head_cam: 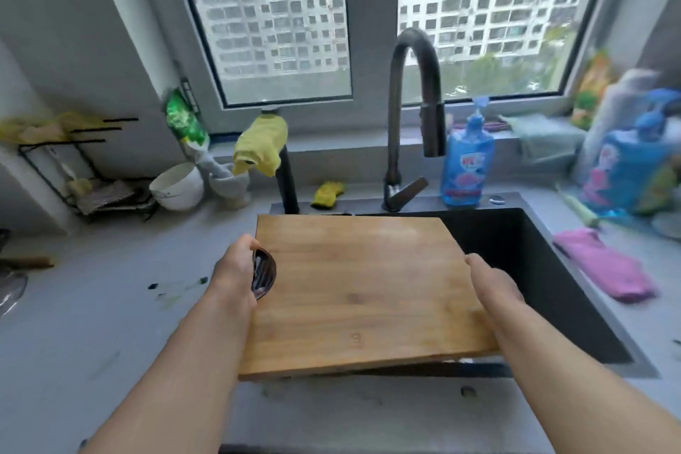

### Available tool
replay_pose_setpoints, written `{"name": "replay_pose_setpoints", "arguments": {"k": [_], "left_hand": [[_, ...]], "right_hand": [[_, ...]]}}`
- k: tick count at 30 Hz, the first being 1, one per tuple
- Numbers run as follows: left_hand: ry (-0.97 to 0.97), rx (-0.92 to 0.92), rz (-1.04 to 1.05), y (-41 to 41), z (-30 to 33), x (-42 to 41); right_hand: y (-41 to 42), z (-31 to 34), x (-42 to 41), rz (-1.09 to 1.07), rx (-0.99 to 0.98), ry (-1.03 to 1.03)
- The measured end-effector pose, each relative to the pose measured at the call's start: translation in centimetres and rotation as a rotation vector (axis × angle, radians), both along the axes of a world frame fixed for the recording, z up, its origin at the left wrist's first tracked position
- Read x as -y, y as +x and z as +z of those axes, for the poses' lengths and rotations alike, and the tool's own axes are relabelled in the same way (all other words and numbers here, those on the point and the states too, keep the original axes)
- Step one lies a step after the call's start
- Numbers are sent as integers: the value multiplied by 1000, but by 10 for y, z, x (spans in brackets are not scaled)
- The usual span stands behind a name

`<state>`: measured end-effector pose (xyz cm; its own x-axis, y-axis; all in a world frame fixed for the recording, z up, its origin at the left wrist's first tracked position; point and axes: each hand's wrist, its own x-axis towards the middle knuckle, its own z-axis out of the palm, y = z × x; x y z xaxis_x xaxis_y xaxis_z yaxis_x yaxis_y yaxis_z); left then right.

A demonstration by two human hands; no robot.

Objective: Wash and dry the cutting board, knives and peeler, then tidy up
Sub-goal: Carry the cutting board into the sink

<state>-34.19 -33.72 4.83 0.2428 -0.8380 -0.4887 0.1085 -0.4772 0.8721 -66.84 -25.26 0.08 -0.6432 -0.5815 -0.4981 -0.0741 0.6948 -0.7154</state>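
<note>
A wooden cutting board [363, 291] is held flat above the left part of the dark sink [534, 258]. My left hand [237, 269] grips its left edge at the oval handle cut-out, thumb on top. On the opposite side my right hand [492, 282] grips the board's right edge, fingers curled under it. No knives or peeler can be made out.
A dark faucet [412, 114] arches over the sink's back rim, with a blue soap bottle [466, 162] beside it. A yellow cloth [259, 147] hangs on a black post. A pink cloth [604, 263] lies right of the sink. A white bowl [177, 186] and wire rack [84, 173] stand at left.
</note>
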Motion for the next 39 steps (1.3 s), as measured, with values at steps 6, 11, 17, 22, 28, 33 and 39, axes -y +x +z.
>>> {"name": "replay_pose_setpoints", "arguments": {"k": [6, 11, 17, 22, 28, 33, 39], "left_hand": [[-13, -2, -71, -89, -5, 16], [-24, 52, -92, -137, -14, 27], [-28, 264, -200, -180, -43, 35], [15, 425, -324, -205, -75, 44], [112, 719, -473, -224, -115, 61], [216, 833, -505, -222, -162, 69], [294, 810, -512, -220, -207, 74]], "right_hand": [[-69, -18, -5, -76, 88, 14], [-114, -69, 6, -164, 246, -23], [-132, -75, 13, -157, 397, -15], [-149, -97, 23, -217, 446, -37], [-172, -137, 33, -293, 454, 11], [-181, -165, 44, -316, 477, 37], [-191, -189, 57, -313, 437, 70]]}}
